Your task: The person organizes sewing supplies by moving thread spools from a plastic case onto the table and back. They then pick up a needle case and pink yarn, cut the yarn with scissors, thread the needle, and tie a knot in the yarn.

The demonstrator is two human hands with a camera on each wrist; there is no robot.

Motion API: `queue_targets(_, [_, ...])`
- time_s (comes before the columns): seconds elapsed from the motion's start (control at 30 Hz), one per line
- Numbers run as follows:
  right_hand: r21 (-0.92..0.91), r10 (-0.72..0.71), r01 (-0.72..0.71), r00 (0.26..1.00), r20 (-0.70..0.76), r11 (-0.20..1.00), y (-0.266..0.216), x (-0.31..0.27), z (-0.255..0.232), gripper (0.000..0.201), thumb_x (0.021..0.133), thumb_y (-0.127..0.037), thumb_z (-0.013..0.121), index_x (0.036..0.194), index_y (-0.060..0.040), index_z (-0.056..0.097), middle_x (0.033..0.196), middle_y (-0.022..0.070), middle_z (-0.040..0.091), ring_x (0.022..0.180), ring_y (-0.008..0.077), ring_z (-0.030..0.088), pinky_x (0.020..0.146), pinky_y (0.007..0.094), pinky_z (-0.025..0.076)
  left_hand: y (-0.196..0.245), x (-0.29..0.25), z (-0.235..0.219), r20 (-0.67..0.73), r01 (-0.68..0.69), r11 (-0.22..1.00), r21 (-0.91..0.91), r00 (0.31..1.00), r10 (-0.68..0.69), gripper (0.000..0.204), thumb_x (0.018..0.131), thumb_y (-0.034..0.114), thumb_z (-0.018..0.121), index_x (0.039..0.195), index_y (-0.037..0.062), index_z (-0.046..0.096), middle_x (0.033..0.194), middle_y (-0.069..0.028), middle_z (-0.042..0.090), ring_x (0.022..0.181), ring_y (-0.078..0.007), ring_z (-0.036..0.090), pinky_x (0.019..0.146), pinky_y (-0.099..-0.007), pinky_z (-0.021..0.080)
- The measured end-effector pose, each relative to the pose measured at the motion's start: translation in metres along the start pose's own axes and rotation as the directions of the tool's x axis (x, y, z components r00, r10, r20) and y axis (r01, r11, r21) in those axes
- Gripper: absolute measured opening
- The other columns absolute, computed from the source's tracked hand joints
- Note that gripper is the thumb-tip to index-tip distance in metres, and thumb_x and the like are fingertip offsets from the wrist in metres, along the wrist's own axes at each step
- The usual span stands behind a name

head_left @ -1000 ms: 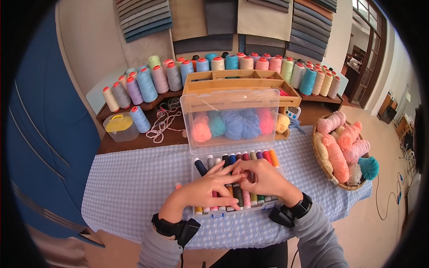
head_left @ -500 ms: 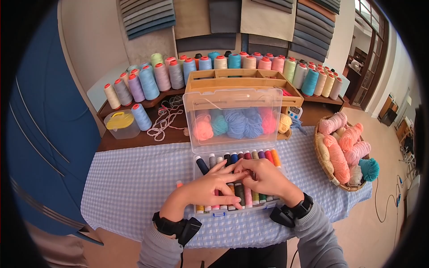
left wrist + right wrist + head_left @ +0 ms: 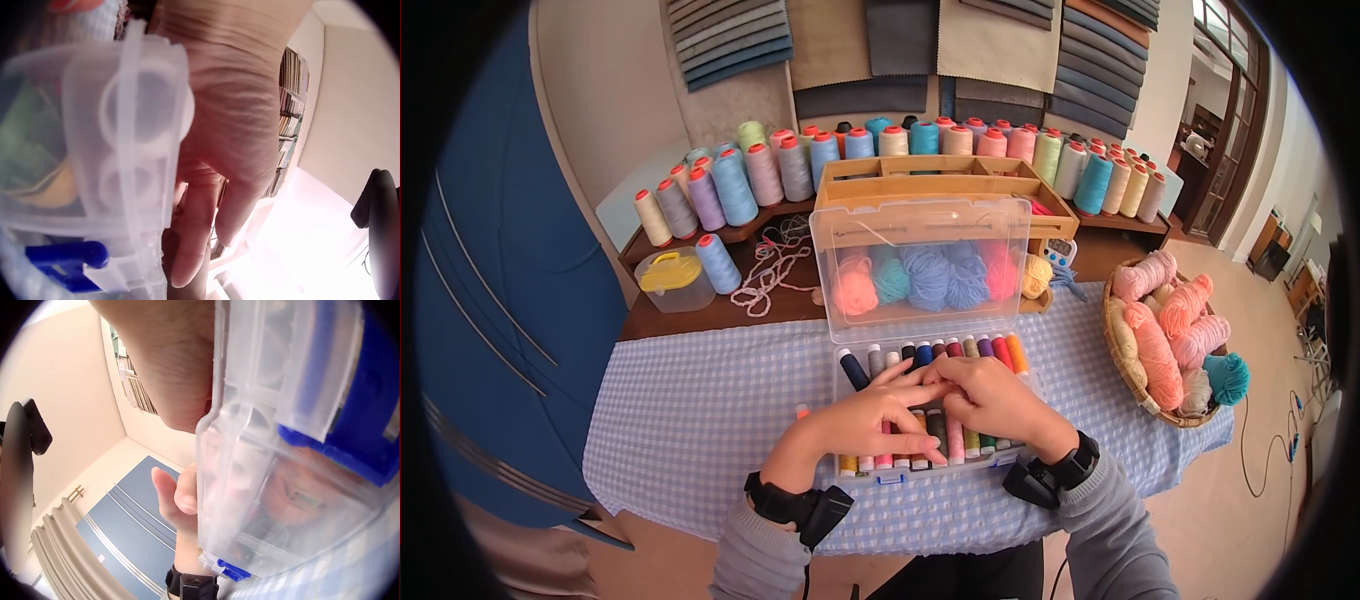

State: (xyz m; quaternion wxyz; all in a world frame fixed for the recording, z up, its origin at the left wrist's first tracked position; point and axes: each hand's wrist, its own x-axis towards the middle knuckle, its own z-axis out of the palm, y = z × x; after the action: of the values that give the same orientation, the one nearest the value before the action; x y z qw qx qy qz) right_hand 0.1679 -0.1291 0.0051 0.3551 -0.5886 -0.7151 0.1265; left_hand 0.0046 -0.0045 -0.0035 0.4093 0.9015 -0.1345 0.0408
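A clear plastic box (image 3: 900, 479) of thread spools lies on the checked cloth, its clear lid (image 3: 855, 325) raised. My left hand (image 3: 875, 415) spreads over the spools, its fingers mostly straight. From the right, my right hand (image 3: 997, 400) meets it with bent fingers, fingertips against the left fingers; I cannot tell whether they pinch something. A navy spool (image 3: 853, 369) leans at the back left, and an orange spool (image 3: 1016, 354) is at the back right. Box wall and blue latch (image 3: 69, 265) fill much of the left wrist view.
A basket (image 3: 1130, 380) of yarn skeins stands at the right. Behind the lid are yarn balls (image 3: 940, 278) and a wooden organizer (image 3: 840, 190). Several thread cones (image 3: 730, 190) line the back shelf. A yellow-lidded tub (image 3: 670, 285) sits at the left.
Both hands stay over the box in nearly the same pose, with only slight finger shifts. The head view has moved a little.
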Motion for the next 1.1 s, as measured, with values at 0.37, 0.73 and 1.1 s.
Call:
queue_targets(0.37, [0.425, 0.087, -0.099, 0.995, 0.048, 0.900, 0.0013, -0.0023, -0.0051, 0.024, 0.070, 0.004, 0.055, 0.090, -0.0055, 0.046, 0.085, -0.0001, 0.050, 0.077, 0.0072, 0.050, 0.060, 0.0211, 0.042, 0.0006, -0.0048, -0.0036, -0.107, -0.020, 0.971, -0.238, 0.994, -0.006, 0.024, 0.086, 0.028, 0.051, 0.089, 0.0152, 0.071, 0.133, -0.0110, 0.042, 0.133, -0.0309, 0.016, 0.107, -0.0477, 0.001])
queue_targets(0.73, [0.549, -0.063, 0.049, 0.998, 0.007, 0.834, 0.0027, -0.0028, -0.0030, 0.027, 0.068, 0.006, 0.061, 0.086, -0.0072, 0.045, 0.086, 0.0011, 0.045, 0.080, 0.0091, 0.048, 0.066, 0.0215, 0.042, 0.0027, -0.0068, -0.0055, -0.066, -0.036, 0.924, -0.381, 0.998, 0.012, 0.028, 0.088, 0.029, 0.049, 0.091, 0.0121, 0.071, 0.132, -0.0095, 0.043, 0.132, -0.0305, 0.017, 0.107, -0.0456, 0.005])
queue_targets(1.1, [0.541, -0.045, -0.049, 0.986, 0.160, 0.840, -0.0017, -0.0051, -0.0079, 0.027, 0.073, 0.008, 0.056, 0.093, -0.0062, 0.044, 0.088, -0.0003, 0.040, 0.079, 0.0077, 0.042, 0.073, 0.0224, 0.040, 0.0016, -0.0029, -0.0046, -0.039, -0.072, 0.947, -0.313, 0.997, 0.063, 0.028, 0.088, 0.029, 0.049, 0.091, 0.0104, 0.070, 0.131, -0.0087, 0.045, 0.130, -0.0300, 0.022, 0.106, -0.0432, 0.008])
